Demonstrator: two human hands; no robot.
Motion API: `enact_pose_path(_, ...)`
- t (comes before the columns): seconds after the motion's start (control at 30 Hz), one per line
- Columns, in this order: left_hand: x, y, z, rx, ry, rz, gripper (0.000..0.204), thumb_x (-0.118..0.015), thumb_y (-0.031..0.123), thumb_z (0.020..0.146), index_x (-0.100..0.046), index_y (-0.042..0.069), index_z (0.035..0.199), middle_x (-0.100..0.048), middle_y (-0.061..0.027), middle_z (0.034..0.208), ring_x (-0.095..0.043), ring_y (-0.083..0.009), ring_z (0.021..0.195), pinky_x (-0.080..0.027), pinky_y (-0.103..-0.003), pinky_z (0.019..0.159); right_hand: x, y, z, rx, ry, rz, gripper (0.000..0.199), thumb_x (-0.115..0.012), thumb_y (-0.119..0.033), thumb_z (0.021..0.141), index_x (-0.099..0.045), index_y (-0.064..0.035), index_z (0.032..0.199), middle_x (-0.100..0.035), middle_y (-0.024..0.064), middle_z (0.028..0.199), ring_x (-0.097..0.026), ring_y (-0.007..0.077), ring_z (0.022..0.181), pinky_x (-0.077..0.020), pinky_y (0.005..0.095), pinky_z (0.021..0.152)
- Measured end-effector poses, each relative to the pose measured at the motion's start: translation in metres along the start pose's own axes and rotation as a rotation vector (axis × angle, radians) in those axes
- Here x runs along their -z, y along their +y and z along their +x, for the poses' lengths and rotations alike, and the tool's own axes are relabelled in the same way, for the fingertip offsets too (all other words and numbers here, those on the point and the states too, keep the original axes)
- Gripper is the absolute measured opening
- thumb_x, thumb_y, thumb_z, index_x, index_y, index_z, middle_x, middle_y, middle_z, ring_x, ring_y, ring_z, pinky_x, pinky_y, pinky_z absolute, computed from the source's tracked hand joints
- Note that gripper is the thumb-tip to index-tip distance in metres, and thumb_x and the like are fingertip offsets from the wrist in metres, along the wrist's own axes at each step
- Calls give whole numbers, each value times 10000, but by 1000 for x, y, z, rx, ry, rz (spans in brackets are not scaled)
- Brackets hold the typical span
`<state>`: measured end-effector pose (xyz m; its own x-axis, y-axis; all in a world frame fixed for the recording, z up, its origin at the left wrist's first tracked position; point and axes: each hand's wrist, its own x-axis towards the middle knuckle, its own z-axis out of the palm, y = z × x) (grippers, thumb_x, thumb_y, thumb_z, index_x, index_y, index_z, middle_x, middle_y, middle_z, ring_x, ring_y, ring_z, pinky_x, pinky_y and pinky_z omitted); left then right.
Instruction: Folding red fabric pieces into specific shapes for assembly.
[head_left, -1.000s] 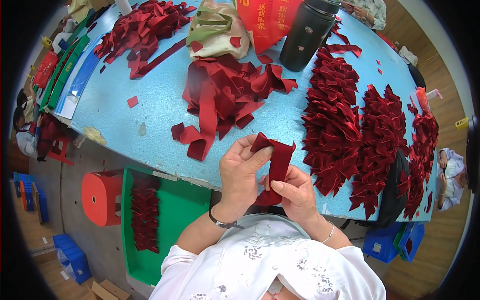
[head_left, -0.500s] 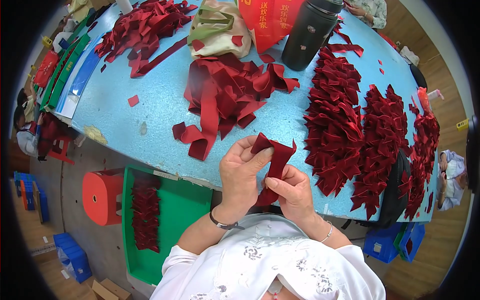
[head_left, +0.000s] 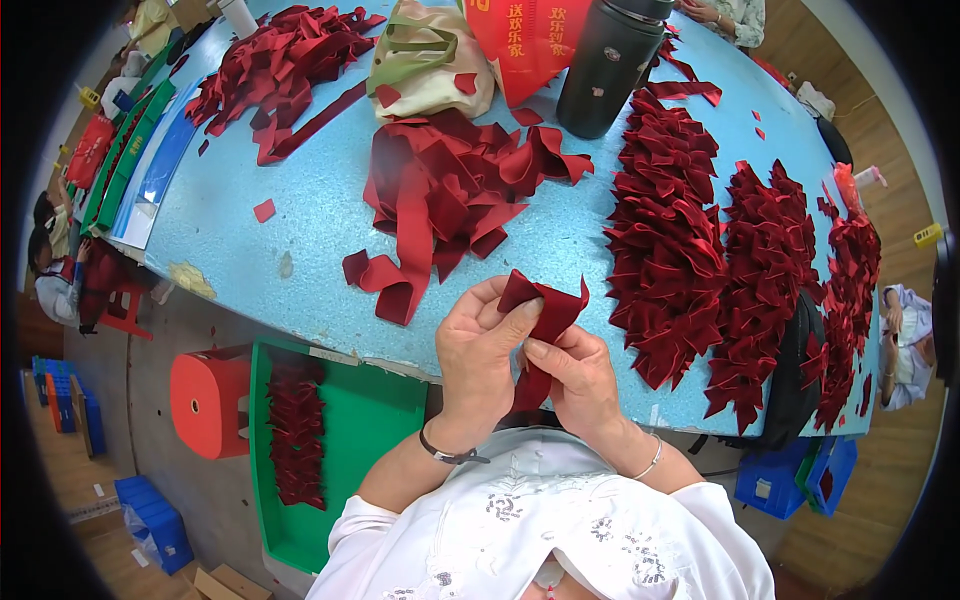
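A dark red ribbon [head_left: 553, 318] is pinched between both my hands, just over the table's near edge. My left hand [head_left: 482, 345] grips its folded upper part with thumb and fingers. Close beside it, my right hand [head_left: 578, 375] pinches the ribbon lower down, and its tail hangs below between the hands. Past my hands lies a loose heap of red ribbon [head_left: 440, 190], one strip curling toward me. To the right stretch rows of folded ribbon pieces [head_left: 665, 250] with pointed tips, some beside a black bag [head_left: 790, 390].
A black bottle [head_left: 605, 70], a cream bag [head_left: 425, 60] and a red paper bag [head_left: 525, 45] stand at the back. Below the table's left edge are a green tray [head_left: 370, 420] holding folded ribbon and a red stool [head_left: 210, 405]. Other people sit at both sides.
My right hand has moved slightly up and left along the ribbon, nearer my left hand. The ribbon's upper part is now folded over more. The view has shifted a little.
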<state>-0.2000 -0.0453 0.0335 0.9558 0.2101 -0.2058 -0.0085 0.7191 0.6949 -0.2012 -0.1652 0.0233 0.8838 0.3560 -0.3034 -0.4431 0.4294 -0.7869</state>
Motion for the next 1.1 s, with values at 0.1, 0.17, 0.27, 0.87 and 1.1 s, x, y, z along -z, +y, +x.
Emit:
enact_pose_path(0.1, 1, 0, -3, 6, -6, 37, 309, -653, 3, 849, -504, -58, 1113, -668, -139, 1016, -637, -157, 914, -476, -268, 852, -3, -1, 3, 48, 10, 14, 171, -646, -65, 837, -648, -6, 997, -634, 19, 848, -552, 101, 741, -431, 254, 680)
enact_pose_path(0.17, 1, 0, -5, 11, -9, 57, 298, -646, 7, 853, -508, -54, 1111, -667, -141, 1020, -636, -161, 922, -466, -277, 878, -5, -2, 4, 50, 26, 18, 185, -641, -50, 817, -652, -13, 998, -631, 17, 841, -541, 97, 736, -422, 255, 678)
enact_pose_path(0.27, 1, 0, -9, 15, -5, 41, 285, -643, 17, 859, -513, -53, 1102, -664, -158, 1030, -632, -178, 957, -451, -297, 910, -7, -5, 4, 42, 34, 35, 197, -626, -38, 806, -654, -16, 1000, -629, 15, 837, -535, 95, 739, -417, 255, 682)
enact_pose_path(0.87, -5, 12, -7, 32, -6, 169, 431, -706, -8, 789, -478, -59, 1151, -656, -138, 1033, -631, -173, 936, -480, -276, 864, -4, -3, 2, 48, -5, -41, 217, -653, -14, 823, -651, -16, 1040, -660, 15, 865, -581, 85, 777, -455, 244, 698)
enact_pose_path(1.1, -12, 30, 9, 129, -88, 71, 441, -728, 11, 780, -486, -78, 1137, -678, -121, 951, -639, -135, 847, -513, -250, 781, 6, -15, 2, 142, -189, -223, 208, -706, 35, 784, -670, 16, 989, -674, 27, 896, -583, 73, 779, -463, 221, 687)
